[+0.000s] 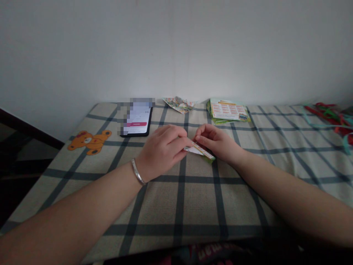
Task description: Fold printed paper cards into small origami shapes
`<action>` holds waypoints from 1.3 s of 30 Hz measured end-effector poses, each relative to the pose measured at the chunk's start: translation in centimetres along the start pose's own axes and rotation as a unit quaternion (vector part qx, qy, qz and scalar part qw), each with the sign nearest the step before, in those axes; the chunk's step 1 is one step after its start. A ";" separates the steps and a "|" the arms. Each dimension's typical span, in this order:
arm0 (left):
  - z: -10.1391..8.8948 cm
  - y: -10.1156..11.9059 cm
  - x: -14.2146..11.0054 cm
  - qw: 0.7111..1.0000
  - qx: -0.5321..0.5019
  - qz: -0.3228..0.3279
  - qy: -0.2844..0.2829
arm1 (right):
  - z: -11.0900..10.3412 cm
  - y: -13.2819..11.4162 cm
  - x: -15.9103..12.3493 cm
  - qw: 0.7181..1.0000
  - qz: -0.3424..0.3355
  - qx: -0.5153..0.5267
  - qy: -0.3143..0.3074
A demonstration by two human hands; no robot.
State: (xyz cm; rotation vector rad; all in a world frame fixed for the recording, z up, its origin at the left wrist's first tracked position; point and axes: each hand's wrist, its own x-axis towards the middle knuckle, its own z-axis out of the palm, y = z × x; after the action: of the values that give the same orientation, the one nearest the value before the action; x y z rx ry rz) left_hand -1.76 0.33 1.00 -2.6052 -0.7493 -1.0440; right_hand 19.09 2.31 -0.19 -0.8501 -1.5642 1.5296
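Observation:
A printed paper, white and green and folded into a narrow shape, lies between my hands above the checked cloth. My left hand, with a silver bangle at the wrist, has its fingers closed on the paper's left end. My right hand pinches the paper's far edge with curled thumb and fingers. Part of the paper is hidden behind the left fingers. Beyond the right hand sits a stack of printed leaflets. A crumpled or folded printed paper rests near the wall.
A phone with its screen lit lies left of the hands. Near the left edge is a flat orange teddy bear figure. Red, green and pale blue ribbons lie at the far right. A white wall bounds the table's back.

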 end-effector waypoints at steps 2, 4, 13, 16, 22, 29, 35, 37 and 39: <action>-0.1 0.1 0.0 1.000 0.015 0.011 -0.010 | -0.1 -0.1 -0.1 1.000 0.006 -0.008 -0.014; -0.1 0.2 0.0 1.000 0.026 0.010 -0.015 | -0.1 -0.2 -0.1 1.000 0.005 -0.020 -0.021; 0.0 0.1 0.1 0.990 0.019 -0.124 -0.065 | -0.3 -0.6 -0.3 0.988 -0.049 -0.085 0.119; 0.0 -0.1 0.1 0.987 0.014 -0.152 -0.060 | -0.7 -0.6 -0.5 0.981 -0.101 -0.130 0.107; 0.3 -0.3 0.0 0.987 -0.020 -0.157 -0.032 | -0.3 -0.4 -1.0 0.947 -0.157 -0.269 0.082; 0.3 -0.4 0.0 0.988 -0.050 -0.139 -0.045 | -0.2 -0.5 -1.0 0.928 -0.159 -0.321 0.099; 0.3 -0.3 -0.1 0.988 -0.075 -0.134 -0.032 | -0.5 -0.4 -0.8 0.926 -0.154 -0.311 0.150; 0.3 -0.3 -0.1 0.988 -0.065 -0.139 -0.029 | -0.5 -0.3 -0.8 0.927 -0.154 -0.307 0.152; 0.4 -0.4 -0.1 0.987 -0.064 -0.143 -0.025 | -0.4 -0.4 -0.9 0.927 -0.150 -0.311 0.146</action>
State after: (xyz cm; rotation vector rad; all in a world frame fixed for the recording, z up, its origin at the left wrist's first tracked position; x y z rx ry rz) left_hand -1.85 0.80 0.64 -2.6946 -1.1315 -1.1394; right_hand 19.91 1.74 0.11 -1.0599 -1.8689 0.6452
